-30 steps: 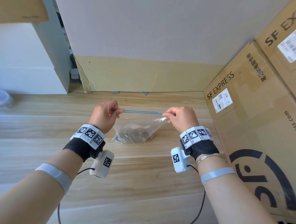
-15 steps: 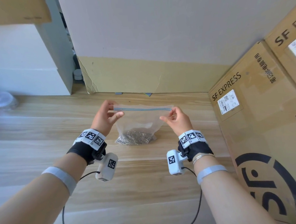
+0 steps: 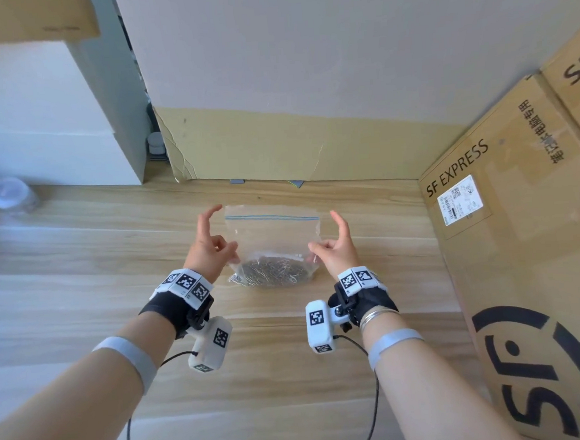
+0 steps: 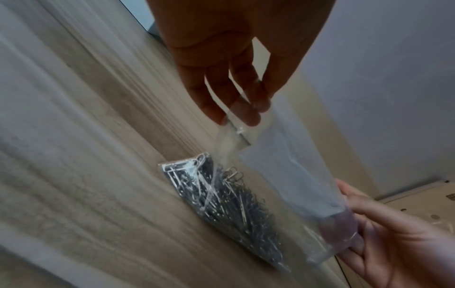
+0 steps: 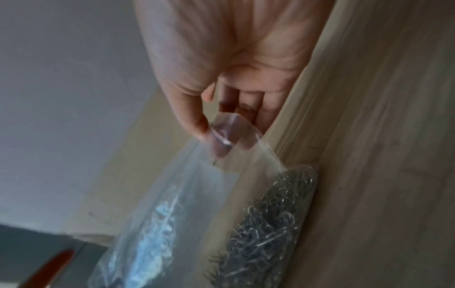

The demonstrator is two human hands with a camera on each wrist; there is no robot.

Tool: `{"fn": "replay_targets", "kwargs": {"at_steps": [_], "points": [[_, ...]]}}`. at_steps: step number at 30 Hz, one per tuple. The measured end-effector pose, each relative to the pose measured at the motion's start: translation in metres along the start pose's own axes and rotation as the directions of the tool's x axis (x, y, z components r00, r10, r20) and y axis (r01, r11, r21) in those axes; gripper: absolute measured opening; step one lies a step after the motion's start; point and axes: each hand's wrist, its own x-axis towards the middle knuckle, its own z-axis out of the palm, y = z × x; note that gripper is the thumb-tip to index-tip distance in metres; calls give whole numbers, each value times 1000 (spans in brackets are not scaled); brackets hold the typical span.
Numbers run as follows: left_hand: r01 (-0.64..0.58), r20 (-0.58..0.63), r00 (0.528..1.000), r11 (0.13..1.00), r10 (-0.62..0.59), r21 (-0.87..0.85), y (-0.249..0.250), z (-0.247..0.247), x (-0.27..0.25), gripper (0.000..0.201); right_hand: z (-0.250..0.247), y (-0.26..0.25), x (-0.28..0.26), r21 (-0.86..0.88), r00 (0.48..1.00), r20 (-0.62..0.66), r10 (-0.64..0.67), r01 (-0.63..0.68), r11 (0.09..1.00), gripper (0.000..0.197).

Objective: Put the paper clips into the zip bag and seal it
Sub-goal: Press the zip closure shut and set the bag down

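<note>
While the zip bag point(image 3: 273, 236) stands upright on the wooden table point(image 3: 79, 269) with its heap of paper clips point(image 3: 268, 273) settled at the bottom, the person holds it by its two side edges, probably so the weight of the clips keeps the film taut and the blue zip line level between the hands. The left hand point(image 3: 211, 246) pinches the bag's near edge between thumb and curled fingers, index finger raised free; the left wrist view shows fingertips point(image 4: 248, 117) closed on the film just above the clips. The right hand point(image 3: 335, 247) does the same on the opposite edge, thumb against a finger on the plastic in its own wrist view, index lifted.

Against the earlier frames, both hands have slid down from the top corners of the zip line to the bag's sides, and the index fingers have let go. The zip strip now looks flat and straight, so sealing appears done or nearly so, though whether it is fully closed cannot be told.
</note>
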Motion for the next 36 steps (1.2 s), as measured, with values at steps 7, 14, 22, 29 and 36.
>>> {"fn": "replay_targets", "kwargs": {"at_steps": [7, 14, 22, 29, 36], "points": [[26, 126, 990, 956, -65, 291, -8, -8, 1, 37, -2, 5, 0, -451, 964, 256, 74, 51, 891, 52], [-77, 273, 953, 766, -132, 638, -28, -1, 0, 98, 0, 23, 8, -701, 879, 436, 191, 199, 684, 91], [-41, 302, 940, 822, -161, 568, -30, 19, 17, 56, 2, 31, 15, -370, 939, 320, 125, 2, 929, 37], [56, 196, 975, 965, -108, 256, -3, 42, 46, 11, 1, 26, 39, 10, 954, 202, 219, -226, 974, 63], [137, 93, 985, 989, -143, 63, 22, 57, 94, 27, -7, 9, 87, 77, 991, 81, 107, -114, 991, 40]]}}
